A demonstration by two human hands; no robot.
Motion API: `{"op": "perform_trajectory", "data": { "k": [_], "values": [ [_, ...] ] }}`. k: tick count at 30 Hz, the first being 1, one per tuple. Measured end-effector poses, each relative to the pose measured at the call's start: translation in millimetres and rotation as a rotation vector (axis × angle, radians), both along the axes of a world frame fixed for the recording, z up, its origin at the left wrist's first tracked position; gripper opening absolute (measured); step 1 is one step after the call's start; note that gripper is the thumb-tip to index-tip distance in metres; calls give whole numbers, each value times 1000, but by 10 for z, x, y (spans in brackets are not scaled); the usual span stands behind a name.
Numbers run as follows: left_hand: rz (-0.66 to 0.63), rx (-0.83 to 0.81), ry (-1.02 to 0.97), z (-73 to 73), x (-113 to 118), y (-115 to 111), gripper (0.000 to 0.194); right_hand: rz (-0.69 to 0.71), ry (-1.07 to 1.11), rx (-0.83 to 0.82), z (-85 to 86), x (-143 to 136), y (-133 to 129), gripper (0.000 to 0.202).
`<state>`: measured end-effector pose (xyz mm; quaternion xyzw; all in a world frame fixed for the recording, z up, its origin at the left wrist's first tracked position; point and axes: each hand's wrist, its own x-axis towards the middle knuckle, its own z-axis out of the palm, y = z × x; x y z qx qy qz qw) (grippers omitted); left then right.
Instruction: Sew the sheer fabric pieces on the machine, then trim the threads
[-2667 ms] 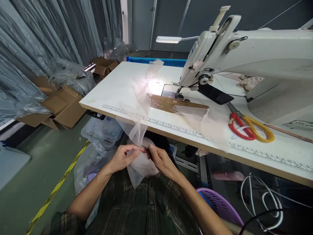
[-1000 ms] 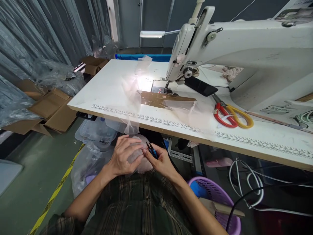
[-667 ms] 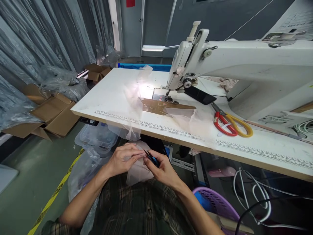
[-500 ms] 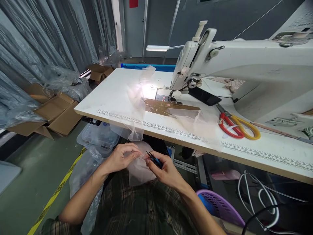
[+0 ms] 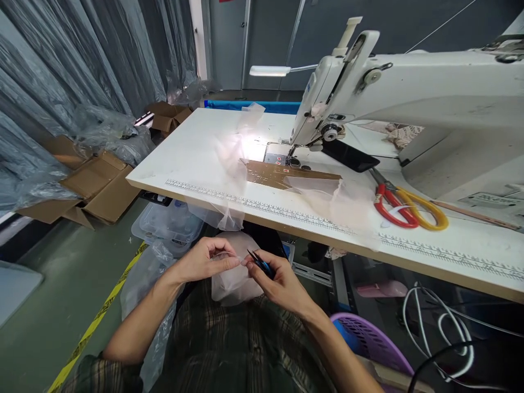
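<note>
Sheer pale pink fabric (image 5: 235,284) hangs over my lap below the table's front edge. My left hand (image 5: 210,259) pinches an edge of it between thumb and fingers. Close beside it, my right hand (image 5: 274,275) has small black-and-blue thread snips (image 5: 262,265) lying in its palm, points toward upper left. The thumb and forefinger of that hand also meet at the fabric edge, close to the left fingertips. More sheer fabric (image 5: 233,158) lies on the white table (image 5: 180,153) and drapes over its front edge.
A white sewing machine (image 5: 409,76) stands on the table. Near it are a brown template (image 5: 278,173), a black phone (image 5: 351,156) and red-and-yellow scissors (image 5: 409,207). Below right is a purple basket (image 5: 376,338); at left are cardboard boxes (image 5: 108,185) and a clear plastic box (image 5: 166,226).
The view has shifted slightly, so the machine and table sit a little farther right and higher. Both hands stay close together at the fabric edge, and the fabric in my lap has shifted slightly.
</note>
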<state>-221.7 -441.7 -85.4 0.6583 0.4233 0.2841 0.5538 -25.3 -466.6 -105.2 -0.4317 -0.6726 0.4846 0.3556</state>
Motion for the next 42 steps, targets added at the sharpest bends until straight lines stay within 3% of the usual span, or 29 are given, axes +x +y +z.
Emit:
{"op": "perform_trajectory", "data": {
  "k": [7,14,17,20,23,26,29,32,36,39,42],
  "values": [
    [12,-34,39,-34,17,-16,23,-66,-180,84,-103,6,-42,55],
    [39,-95,29,-40,37,-20,26,-90,-285,186,-152,-57,-23,50],
    [20,-45,70,-33,61,-37,24,-130,-229,119,-114,-18,-12,48],
    [-25,-35,105,-28,85,-92,24,-39,-46,-54,-61,59,-56,41],
    [-164,-42,152,-48,62,-168,28,89,85,-243,-43,138,-193,44],
    [-492,26,289,-103,-41,-222,39,192,121,-396,-104,243,-371,37],
    [-668,72,338,-173,-188,-202,27,130,144,-447,-250,403,-487,42],
    [-573,38,167,-227,-283,-104,14,8,155,-429,-419,569,-491,46],
    [-420,-171,-111,-248,-195,47,28,47,162,-356,-477,645,-364,50],
    [-469,-345,-117,-251,-16,145,35,-7,175,-282,-374,547,-229,61],
    [-455,-368,-52,-295,110,295,44,-40,95,-280,-327,389,-95,46]
  ]
}}
